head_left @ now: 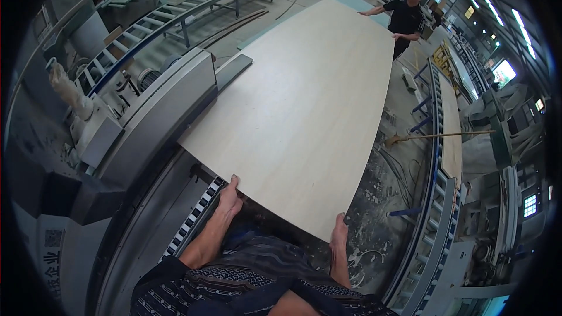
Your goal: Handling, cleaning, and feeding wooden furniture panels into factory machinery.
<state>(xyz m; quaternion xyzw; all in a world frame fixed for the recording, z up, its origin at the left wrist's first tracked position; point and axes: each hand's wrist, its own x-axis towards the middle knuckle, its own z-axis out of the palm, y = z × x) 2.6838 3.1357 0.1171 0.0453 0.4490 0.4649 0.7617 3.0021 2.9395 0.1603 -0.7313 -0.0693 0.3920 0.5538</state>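
A large pale plywood sheet (pixel 298 111) stretches away from me, its near edge between my two hands. My left hand (pixel 230 196) grips that edge toward its left part, thumb on top and fingers hidden underneath. Near the right corner, my right hand (pixel 339 231) is closed on the same sheet, its fingers mostly hidden below. At the far end a co-worker (pixel 407 19) in dark clothes and a cap has one hand on the sheet's far edge and the other at its right side. The sheet's left edge lies along a long grey machine (pixel 170 105).
Beside my left arm runs a black-and-white chain-like track (pixel 193 220). A roller conveyor (pixel 436 216) with blue legs stands at the right, a broom (pixel 404 138) leaning across it. Another roller conveyor (pixel 158 20) curves at the back left. Dust and cables (pixel 398 172) litter the floor.
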